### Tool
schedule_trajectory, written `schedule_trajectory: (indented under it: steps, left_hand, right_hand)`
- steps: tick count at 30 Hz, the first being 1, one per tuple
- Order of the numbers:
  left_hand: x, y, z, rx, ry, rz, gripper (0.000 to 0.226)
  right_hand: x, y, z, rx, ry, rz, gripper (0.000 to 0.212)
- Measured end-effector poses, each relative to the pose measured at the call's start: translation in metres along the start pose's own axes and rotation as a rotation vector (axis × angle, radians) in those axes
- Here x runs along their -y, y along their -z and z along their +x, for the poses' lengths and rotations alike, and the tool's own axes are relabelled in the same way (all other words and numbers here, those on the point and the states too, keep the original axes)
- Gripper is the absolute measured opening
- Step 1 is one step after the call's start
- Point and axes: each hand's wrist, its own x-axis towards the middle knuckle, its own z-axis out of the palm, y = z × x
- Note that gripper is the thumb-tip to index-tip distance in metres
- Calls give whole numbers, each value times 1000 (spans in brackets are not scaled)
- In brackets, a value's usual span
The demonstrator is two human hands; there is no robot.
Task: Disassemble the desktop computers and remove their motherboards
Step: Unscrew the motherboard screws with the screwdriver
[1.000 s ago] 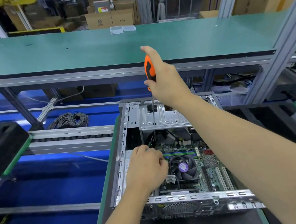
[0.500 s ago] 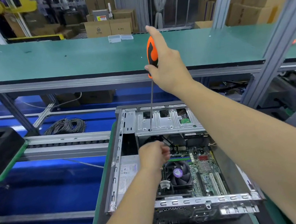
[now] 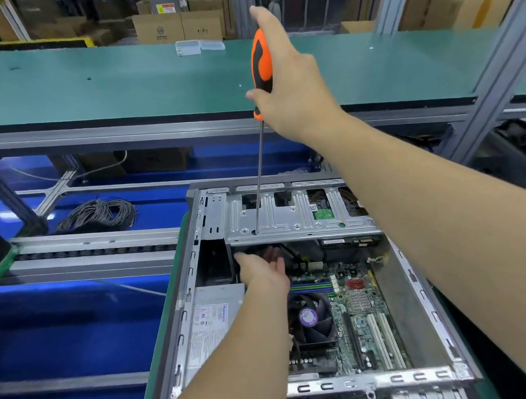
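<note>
Your right hand [image 3: 292, 82] is wrapped around the orange-and-black handle of the screwdriver [image 3: 259, 59], the grip closed and the shaft running down to about 7 o'clock. The tip sits at a hole in the metal drive cage [image 3: 294, 211]. Your left hand [image 3: 265, 272] reaches under the front lip of that cage with fingers extended; it appears to hold nothing, though the fingertips are hidden in shadow.

The open computer case [image 3: 183, 313] lies flat on the worktop [image 3: 161, 351], with the motherboard [image 3: 359, 308] still seated in its floor, at 5 o'clock from the left hand.

Risks, as judged from this position:
- The long shaft is tilted. If the tip is not square in the screw head, it may cam out and skid across the cage.
- A slipped tip may drop through the cage opening toward the left hand below it.
- A freed screw may fall onto the motherboard or into the CPU fan [image 3: 310, 318].
- The left wrist lies just beside the cage lip, a stamped sheet-metal edge that may cut.

Clearance: open room exists above the case and toward 12 o'clock. The case wall bounds the left hand at 9 o'clock, with the power supply [image 3: 211, 319] beside the forearm.
</note>
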Motion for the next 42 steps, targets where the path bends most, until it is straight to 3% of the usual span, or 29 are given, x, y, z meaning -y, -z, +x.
schedule_trajectory:
  steps: [4, 10, 17, 20, 22, 25, 27, 34, 37, 42]
  left_hand:
    - [-1, -3, 1, 86, 29, -13, 28]
    - [-2, -1, 4, -13, 50, 97, 31]
    - [-3, 8, -32, 87, 160, 547, 26]
    - [-12, 7, -54, 184, -3, 913, 22]
    - [-24, 7, -63, 257, -218, 1224, 20]
    - [-40, 22, -68, 192, -902, 2011, 23]
    - [-42, 37, -71, 122, -1233, 2272, 19]
    - [-73, 61, -65, -2, -1341, 2257, 16]
    - [-77, 69, -63, 41, -1429, 2249, 17]
    - [-78, 68, -66, -24, -1514, 2260, 28]
  right_hand:
    - [-1, 0, 0, 18, -1, 0, 89]
    - [6, 1, 2, -26, 58, -7, 89]
    - [23, 31, -3, -142, 224, -14, 82]
    - [20, 54, -11, -234, 261, -30, 68]
    - [13, 68, -19, -251, 261, -45, 66]
    - [-5, 77, -37, -185, 204, -53, 70]
    - [-20, 78, -55, -165, 153, -46, 70]
    - [-46, 48, -86, -190, 77, 115, 65]
    - [-41, 27, -87, -151, 82, 150, 65]
    - [-33, -11, -93, -44, 68, 161, 66]
